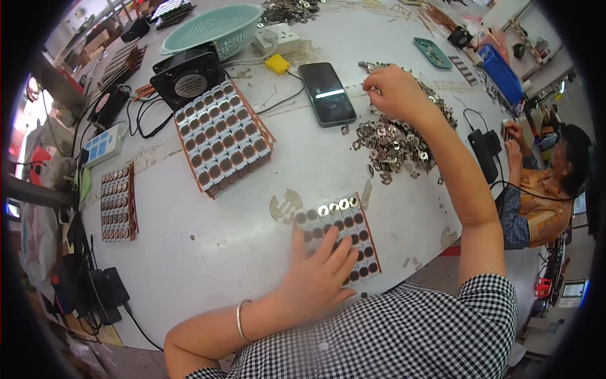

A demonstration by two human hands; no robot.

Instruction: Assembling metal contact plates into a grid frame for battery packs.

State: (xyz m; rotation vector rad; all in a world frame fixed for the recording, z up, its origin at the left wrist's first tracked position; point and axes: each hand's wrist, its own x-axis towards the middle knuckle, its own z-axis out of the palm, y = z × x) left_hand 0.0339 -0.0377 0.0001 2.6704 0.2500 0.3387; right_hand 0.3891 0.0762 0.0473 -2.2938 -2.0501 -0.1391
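My left hand (315, 275) lies with fingers spread over a panel (363, 237) of round dark discs in pale frames. Part of the panel is hidden beneath that hand. Along its far row sit several shiny metal pieces (333, 207). Farther off, my right hand (399, 93) hovers by the far part of a heap of small metal pieces (394, 145). Its fingers are curled together in a pinch; whatever they may hold is too small to make out.
A stack of similar panels (224, 136) stands left of centre, with a fan (189, 82) behind it. A phone (327, 95) lies near the heap. One panel with metal pieces (117, 205) is at far left. A green basket (214, 31) sits behind; a person (549, 183) works at right.
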